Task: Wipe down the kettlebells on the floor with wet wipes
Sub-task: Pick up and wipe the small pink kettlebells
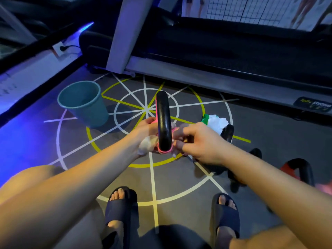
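Between both hands, above the floor, sits a pink kettlebell with its glossy black handle pointing away from the person. Most of the pink body is hidden by the fingers; only a rim shows below the handle. The left hand curls round the left side and presses a white wipe against it. The right hand grips the right side with bent fingers.

Surroundings: a teal bin stands to the left, well apart. An opened pack of wipes lies to the right, just beside a black kettlebell. A red kettlebell stands further right, partly behind the right forearm. A treadmill runs along the far side.
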Tool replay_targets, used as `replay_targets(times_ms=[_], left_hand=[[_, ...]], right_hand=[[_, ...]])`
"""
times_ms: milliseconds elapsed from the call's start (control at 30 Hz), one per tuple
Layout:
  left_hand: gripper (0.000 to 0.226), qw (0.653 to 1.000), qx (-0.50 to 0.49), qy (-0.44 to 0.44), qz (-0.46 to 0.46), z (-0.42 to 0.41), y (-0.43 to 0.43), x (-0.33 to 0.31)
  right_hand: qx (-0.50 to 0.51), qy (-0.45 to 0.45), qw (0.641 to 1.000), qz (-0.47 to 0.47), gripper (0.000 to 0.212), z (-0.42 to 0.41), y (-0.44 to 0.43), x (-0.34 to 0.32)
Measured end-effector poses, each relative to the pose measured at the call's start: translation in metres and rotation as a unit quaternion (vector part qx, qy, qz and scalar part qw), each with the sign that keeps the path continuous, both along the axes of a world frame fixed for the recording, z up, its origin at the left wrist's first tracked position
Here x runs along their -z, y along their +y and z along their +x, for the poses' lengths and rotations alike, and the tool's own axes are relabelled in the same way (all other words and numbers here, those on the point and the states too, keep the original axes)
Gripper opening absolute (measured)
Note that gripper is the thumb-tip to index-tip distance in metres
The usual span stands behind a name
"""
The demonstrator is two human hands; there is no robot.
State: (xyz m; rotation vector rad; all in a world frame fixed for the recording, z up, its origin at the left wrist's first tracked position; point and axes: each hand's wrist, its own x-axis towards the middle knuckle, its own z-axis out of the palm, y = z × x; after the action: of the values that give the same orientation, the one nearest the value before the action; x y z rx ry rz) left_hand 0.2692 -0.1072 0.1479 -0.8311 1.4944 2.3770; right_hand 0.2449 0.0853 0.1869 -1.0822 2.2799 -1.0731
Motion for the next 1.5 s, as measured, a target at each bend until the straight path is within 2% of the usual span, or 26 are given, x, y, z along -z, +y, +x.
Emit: replay_targets(times_ms=[100, 233, 333, 433, 500, 567, 633, 700, 733, 800, 967, 1000, 1067, 1133, 1167, 1267, 1400, 1467, 1500], left_hand=[[0.089, 0.999, -0.017, 0.035, -0.007, 0.006, 0.002, -0.003], [0.103, 0.997, 0.006, 0.072, -0.028, -0.001, 0.006, 0.001], [0.087, 0.995, -0.005, 0.074, -0.059, -0.008, 0.006, 0.004], [0.085, 0.994, 0.017, 0.079, -0.075, -0.013, 0.007, 0.004], [0.062, 0.996, 0.02, 0.072, -0.057, -0.017, 0.005, 0.004], [0.04, 0.992, 0.016, 0.053, -0.111, -0.022, 0.003, 0.006], [0.041, 0.981, 0.016, 0.064, -0.183, -0.024, 0.004, 0.01], [0.037, 0.983, 0.004, 0.065, -0.172, -0.024, 0.004, 0.012], [0.043, 0.985, 0.003, 0.072, -0.159, -0.025, 0.001, 0.017], [0.058, 0.989, 0.002, 0.073, -0.129, -0.026, -0.003, 0.023], [0.033, 0.994, -0.033, 0.061, -0.085, -0.024, -0.01, 0.033], [0.033, 0.994, -0.031, 0.06, -0.081, -0.023, -0.01, 0.032], [0.049, 0.995, -0.03, 0.057, -0.082, -0.021, -0.011, 0.029], [0.047, 0.995, -0.033, 0.056, -0.07, -0.019, -0.013, 0.025], [0.046, 0.996, -0.035, 0.052, -0.069, -0.019, -0.013, 0.026], [0.061, 0.994, -0.023, 0.069, -0.078, -0.017, -0.011, 0.023], [0.078, 0.997, -0.012, 0.055, -0.051, -0.012, -0.002, 0.009], [0.078, 0.996, -0.006, 0.069, -0.062, -0.01, -0.002, 0.012], [0.077, 0.996, -0.009, 0.069, -0.064, -0.01, -0.002, 0.014]], right_hand=[[0.023, -0.223, 0.971, -0.079, 0.029, 0.005, 0.003, -0.005], [0.049, -0.392, 0.909, -0.131, 0.025, 0.005, 0.007, -0.007], [0.065, -0.466, 0.868, -0.162, 0.039, 0.002, 0.005, -0.009], [0.092, -0.512, 0.831, -0.197, 0.055, -0.004, 0.0, -0.006], [0.117, -0.526, 0.819, -0.199, 0.061, -0.01, 0.0, -0.002], [0.14, -0.528, 0.817, -0.185, 0.053, -0.014, -0.002, 0.0], [0.159, -0.531, 0.812, -0.185, 0.037, -0.018, -0.007, 0.0], [0.179, -0.529, 0.807, -0.193, 0.02, -0.02, -0.01, 0.001], [0.18, -0.528, 0.806, -0.199, 0.017, -0.021, -0.013, 0.0], [0.157, -0.519, 0.814, -0.21, 0.018, -0.02, -0.019, -0.002], [0.121, -0.461, 0.845, -0.242, 0.027, -0.017, -0.026, 0.001], [0.117, -0.447, 0.855, -0.237, 0.028, -0.017, -0.026, 0.002], [0.107, -0.417, 0.874, -0.225, 0.026, -0.013, -0.023, 0.009], [0.098, -0.388, 0.89, -0.218, 0.025, -0.011, -0.019, 0.015], [0.091, -0.361, 0.905, -0.207, 0.026, -0.01, -0.017, 0.018], [0.064, -0.219, 0.963, -0.143, 0.03, -0.01, -0.009, 0.019], [0.066, -0.086, 0.99, -0.085, 0.047, -0.005, -0.003, 0.017], [0.078, -0.11, 0.986, -0.097, 0.039, 0.002, -0.006, 0.019], [0.094, -0.174, 0.97, -0.139, 0.034, 0.005, -0.008, 0.017]])
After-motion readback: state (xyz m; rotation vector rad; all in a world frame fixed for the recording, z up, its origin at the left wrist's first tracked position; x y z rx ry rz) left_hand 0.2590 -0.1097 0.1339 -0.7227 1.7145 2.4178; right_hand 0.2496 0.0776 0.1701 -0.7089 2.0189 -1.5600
